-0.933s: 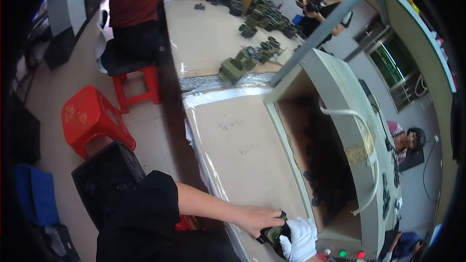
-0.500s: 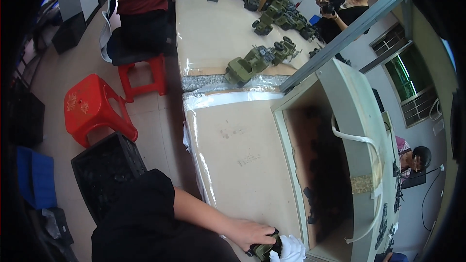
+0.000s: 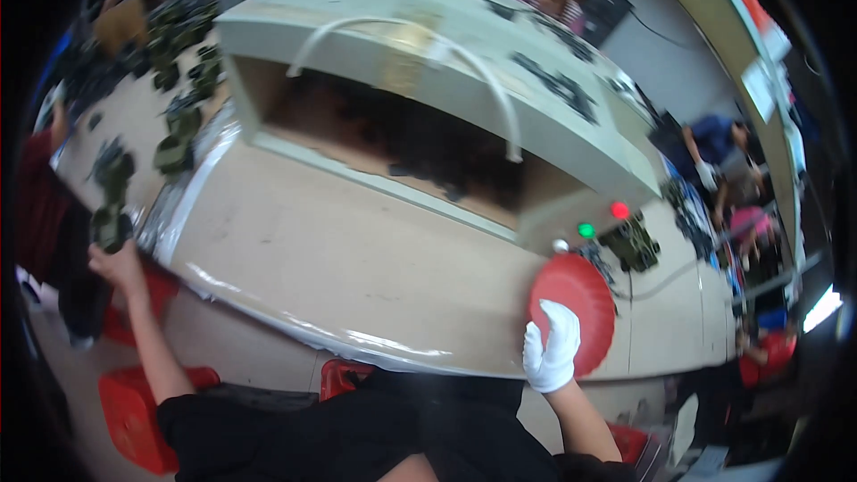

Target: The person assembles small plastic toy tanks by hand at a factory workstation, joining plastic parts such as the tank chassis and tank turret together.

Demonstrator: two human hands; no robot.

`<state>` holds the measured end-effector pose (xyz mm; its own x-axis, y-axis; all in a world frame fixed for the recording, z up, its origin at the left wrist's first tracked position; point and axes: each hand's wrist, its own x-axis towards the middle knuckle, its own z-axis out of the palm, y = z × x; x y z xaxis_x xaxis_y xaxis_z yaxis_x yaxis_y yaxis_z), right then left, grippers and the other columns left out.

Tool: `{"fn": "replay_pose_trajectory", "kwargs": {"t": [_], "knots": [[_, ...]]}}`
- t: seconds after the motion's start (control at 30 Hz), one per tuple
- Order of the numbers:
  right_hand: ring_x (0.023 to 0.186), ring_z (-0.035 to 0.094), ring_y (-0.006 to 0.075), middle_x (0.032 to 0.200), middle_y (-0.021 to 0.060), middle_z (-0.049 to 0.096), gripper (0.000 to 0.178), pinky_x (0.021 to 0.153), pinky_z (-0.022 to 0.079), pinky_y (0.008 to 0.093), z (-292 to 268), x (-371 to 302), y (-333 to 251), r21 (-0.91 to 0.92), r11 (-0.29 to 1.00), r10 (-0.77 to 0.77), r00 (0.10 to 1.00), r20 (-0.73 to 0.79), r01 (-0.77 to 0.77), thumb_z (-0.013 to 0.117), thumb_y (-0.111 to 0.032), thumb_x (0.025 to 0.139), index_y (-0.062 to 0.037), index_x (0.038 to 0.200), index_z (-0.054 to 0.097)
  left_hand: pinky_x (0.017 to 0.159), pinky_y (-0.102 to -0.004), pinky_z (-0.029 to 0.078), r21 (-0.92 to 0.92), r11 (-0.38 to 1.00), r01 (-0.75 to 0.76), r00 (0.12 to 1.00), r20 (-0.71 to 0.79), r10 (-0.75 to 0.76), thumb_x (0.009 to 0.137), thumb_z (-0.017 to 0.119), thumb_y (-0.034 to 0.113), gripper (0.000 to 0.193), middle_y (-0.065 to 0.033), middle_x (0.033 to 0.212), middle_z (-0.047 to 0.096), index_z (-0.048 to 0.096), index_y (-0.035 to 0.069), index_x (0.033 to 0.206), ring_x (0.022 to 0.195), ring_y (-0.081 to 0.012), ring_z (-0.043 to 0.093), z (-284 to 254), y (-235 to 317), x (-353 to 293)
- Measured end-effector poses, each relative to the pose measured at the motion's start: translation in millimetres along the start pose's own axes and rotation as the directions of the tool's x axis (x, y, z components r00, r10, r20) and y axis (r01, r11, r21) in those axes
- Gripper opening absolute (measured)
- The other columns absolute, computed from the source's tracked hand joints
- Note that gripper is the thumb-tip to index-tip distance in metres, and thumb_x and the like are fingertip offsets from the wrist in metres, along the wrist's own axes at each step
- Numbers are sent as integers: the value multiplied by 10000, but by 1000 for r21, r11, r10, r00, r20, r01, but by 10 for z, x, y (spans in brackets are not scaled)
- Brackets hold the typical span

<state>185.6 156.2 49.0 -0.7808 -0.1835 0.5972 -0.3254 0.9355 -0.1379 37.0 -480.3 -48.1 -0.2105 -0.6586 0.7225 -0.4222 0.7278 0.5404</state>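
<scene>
Out at the far left, my bare left hand [image 3: 120,266] grips one end of an olive-green toy military vehicle [image 3: 112,228]. Another green toy vehicle [image 3: 174,147] stands just beyond it on the adjoining table. My right hand [image 3: 552,353], in a white glove, is over the near-left side of a red round dish [image 3: 585,290]. Its thumb and fingers are apart and I see nothing between them; whether it touches the dish I cannot tell. The picture is somewhat blurred.
A pale green shelf box [image 3: 589,138] with dark parts inside stands along the table's [image 3: 357,259] far side. Buttons, one red [image 3: 620,210], sit near its right end. More green vehicles [image 3: 632,245] lie at right. Red stools [image 3: 134,411] stand below; co-workers are around.
My view has turned to the right. My left hand has carried the green vehicle to the adjoining table at left. My gloved right hand has come away from the vehicle to the red dish.
</scene>
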Motion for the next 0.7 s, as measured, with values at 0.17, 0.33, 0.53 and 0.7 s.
{"fn": "replay_pose_trajectory", "kwargs": {"t": [0.17, 0.33, 0.53, 0.7], "knots": [[823, 537, 332, 948, 170, 549, 311, 741, 427, 381, -305, -536, 335, -112, 959, 232, 949, -211, -260, 574, -32, 741, -2, 1042, 502, 859, -432, 399, -13, 999, -34, 988, 148, 35, 598, 722, 290, 694, -260, 1066, 487, 439, 43, 1182, 995, -403, 475, 1221, -562, 421], [794, 574, 313, 884, 156, 599, 225, 723, 457, 365, -537, -675, 1123, -243, 847, 410, 872, -267, -472, 570, -63, 772, -20, 992, 567, 881, -408, 392, -62, 975, -212, 915, 339, 221, 717, 583, 150, 576, -225, 1097, 504, 394, 12, 1243, 1028, -377, 476, 1669, -198, 511], [831, 608, 303, 915, 123, 635, 248, 771, 470, 370, -765, -433, 2775, -269, 450, 834, 508, -214, -852, 549, -131, 766, -63, 998, 605, 881, -366, 395, -274, 875, -399, 801, 360, 478, 728, 511, 6, 430, -187, 1056, 547, 487, -4, 1158, 1023, -328, 504, 1037, 827, -59], [1260, 280, 217, 1279, 24, 425, 592, 1010, 251, 452, -659, -46, 3341, -786, 495, 736, 660, 152, -371, 608, -239, 714, -156, 1262, 400, 825, -430, 387, -714, 583, -387, 505, 365, 782, 611, 534, -53, 337, -204, 970, 515, 538, 5, 943, 930, -373, 486, -319, 2460, -1650]]}}
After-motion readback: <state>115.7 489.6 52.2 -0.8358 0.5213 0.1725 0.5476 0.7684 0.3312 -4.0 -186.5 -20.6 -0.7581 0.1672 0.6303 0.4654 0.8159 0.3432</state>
